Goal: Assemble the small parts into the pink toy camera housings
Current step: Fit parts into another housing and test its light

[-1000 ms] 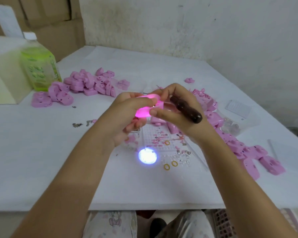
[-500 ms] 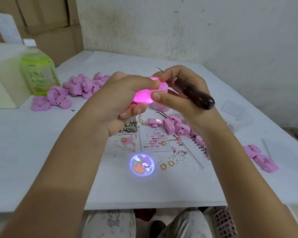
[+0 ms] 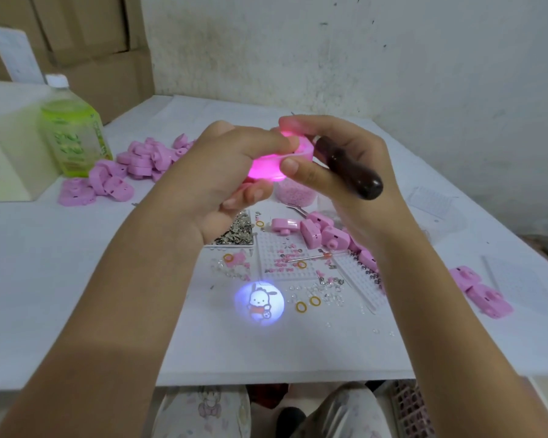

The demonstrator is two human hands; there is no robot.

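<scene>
Holding a glowing pink housing [image 3: 266, 167] up between both hands, above the counter [image 3: 76, 279].
Head view: the left hand [image 3: 209, 178] curls round the housing's left end, thumb on top. The right hand [image 3: 358, 142] pinches its right end between thumb and forefinger, with a dark-handled tool [image 3: 351, 169] tucked in its other fingers. Directly below, a round projected cartoon [image 3: 259, 303] shines on the counter.

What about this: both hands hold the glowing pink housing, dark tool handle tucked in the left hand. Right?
No: the head view shows the dark tool handle tucked in the right hand, not the left hand. Both hands do hold the glowing pink housing.
</scene>
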